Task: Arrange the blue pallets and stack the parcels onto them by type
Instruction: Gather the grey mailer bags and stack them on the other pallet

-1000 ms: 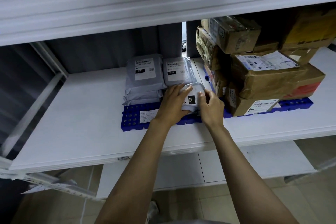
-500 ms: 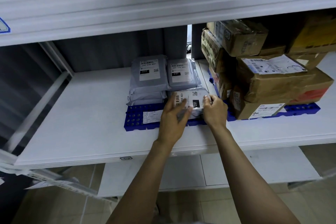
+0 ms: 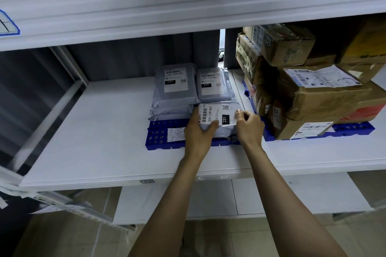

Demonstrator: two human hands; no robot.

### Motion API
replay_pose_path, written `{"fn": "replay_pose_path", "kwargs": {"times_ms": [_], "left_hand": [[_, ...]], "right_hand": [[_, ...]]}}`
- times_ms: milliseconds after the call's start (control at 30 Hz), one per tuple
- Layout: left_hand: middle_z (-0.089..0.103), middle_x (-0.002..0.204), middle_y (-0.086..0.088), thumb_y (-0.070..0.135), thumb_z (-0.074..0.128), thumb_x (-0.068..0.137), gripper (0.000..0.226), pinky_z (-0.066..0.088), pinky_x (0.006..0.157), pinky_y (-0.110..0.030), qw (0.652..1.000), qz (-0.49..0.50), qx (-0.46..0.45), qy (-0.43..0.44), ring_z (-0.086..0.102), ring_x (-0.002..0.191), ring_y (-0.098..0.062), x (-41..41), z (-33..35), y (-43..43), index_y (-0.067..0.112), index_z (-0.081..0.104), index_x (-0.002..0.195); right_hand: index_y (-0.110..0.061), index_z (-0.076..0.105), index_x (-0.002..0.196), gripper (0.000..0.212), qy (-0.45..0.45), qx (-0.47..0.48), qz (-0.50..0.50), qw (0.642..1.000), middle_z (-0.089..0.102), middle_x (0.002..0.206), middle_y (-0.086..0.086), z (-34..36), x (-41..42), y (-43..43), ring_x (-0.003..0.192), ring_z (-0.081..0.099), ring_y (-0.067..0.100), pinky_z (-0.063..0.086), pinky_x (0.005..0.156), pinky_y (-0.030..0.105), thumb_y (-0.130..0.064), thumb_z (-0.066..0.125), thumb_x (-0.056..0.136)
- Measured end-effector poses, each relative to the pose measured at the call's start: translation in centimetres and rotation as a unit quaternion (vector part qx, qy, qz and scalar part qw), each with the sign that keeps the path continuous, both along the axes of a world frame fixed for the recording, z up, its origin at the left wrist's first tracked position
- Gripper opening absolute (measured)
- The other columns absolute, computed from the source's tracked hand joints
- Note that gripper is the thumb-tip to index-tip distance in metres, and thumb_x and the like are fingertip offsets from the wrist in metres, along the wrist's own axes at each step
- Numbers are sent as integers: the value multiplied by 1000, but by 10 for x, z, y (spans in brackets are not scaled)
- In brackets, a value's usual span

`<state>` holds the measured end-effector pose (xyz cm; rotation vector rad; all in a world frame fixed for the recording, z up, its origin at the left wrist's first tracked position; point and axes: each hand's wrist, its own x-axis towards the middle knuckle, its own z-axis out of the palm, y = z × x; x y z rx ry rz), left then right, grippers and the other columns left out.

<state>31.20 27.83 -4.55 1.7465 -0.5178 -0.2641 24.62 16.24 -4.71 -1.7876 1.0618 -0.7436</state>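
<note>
A soft grey plastic parcel [image 3: 217, 119], label up, is gripped at both ends by the left hand [image 3: 198, 133] and the right hand [image 3: 249, 129], seemingly to be squared on the perforated blue pallet [image 3: 158, 135] beneath them; similar limp bags [image 3: 174, 87] are stacked just beyond the left hand; stiff taped boxes [image 3: 323, 98] are piled to the right of the right hand.

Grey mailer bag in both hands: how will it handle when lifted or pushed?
The grey mailer bag looks soft: its plastic wrinkles below the label, so it would probably sag rather than stay stiff. The left hand and right hand hold it at its ends, so it is probably fairly light. Flat, it seems unlikely to roll on the blue pallet.
</note>
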Motion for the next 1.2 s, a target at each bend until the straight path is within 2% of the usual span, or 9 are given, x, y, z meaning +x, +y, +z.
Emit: {"fn": "replay_pose_path", "kwargs": {"times_ms": [167,300,400,567,667,833,1000,1067,1200], "left_hand": [[61,113,-1,17,69,87,33,51,84,-15,988,123,-51,-78,58,103,-12,12,6,21,10,57,117],[57,115,-5,23,67,89,33,47,90,-30,962,241,-59,-114,53,107,-20,50,10,37,7,57,116],[54,122,-8,36,62,91,43,43,91,-26,953,292,-80,-27,48,113,-19,87,15,45,7,54,122],[55,134,-5,64,56,80,78,45,105,-41,977,149,-31,153,55,117,-21,141,21,48,14,44,139],[55,135,-6,52,54,90,67,45,103,-37,985,76,12,156,56,116,-21,149,23,46,14,40,143],[59,125,-3,28,52,98,43,46,97,-29,988,60,-17,141,57,107,-18,149,23,44,11,47,137],[56,133,-8,25,51,98,43,44,95,-26,989,83,-18,123,55,112,-20,151,24,44,12,45,139],[48,142,-8,28,51,99,49,39,102,-26,989,130,2,72,49,125,-22,148,25,43,14,39,144],[43,147,-7,46,53,95,61,37,103,-29,982,186,15,-6,45,129,-22,135,23,40,20,33,147]], "right_hand": [[-7,56,130,42,34,-139,-45,989,50,139,9,21,4,7,132,38,24,33,106,35,-31,49,96],[-8,56,130,37,-24,-146,16,989,50,138,10,49,30,19,128,46,22,34,105,28,-25,51,97],[-2,59,123,34,-45,-85,116,989,60,125,16,65,63,27,111,58,25,47,94,32,-21,51,97],[7,59,110,29,53,-18,208,977,65,107,16,74,105,36,97,60,26,39,68,25,-18,49,97],[1,61,93,18,75,-20,222,972,66,95,19,70,119,37,92,64,32,37,55,25,-14,50,93],[3,62,102,20,95,-38,246,964,65,101,14,63,128,37,92,60,25,46,70,27,-12,53,92],[-5,63,73,19,112,-119,195,967,64,75,10,69,127,16,77,58,26,42,63,28,-15,55,86],[-6,70,99,25,101,-151,95,979,69,101,16,67,125,-2,99,61,32,49,82,33,-20,55,85],[-10,45,136,61,221,-83,44,971,50,137,15,55,119,-36,129,42,39,39,104,46,-39,62,85]]}}
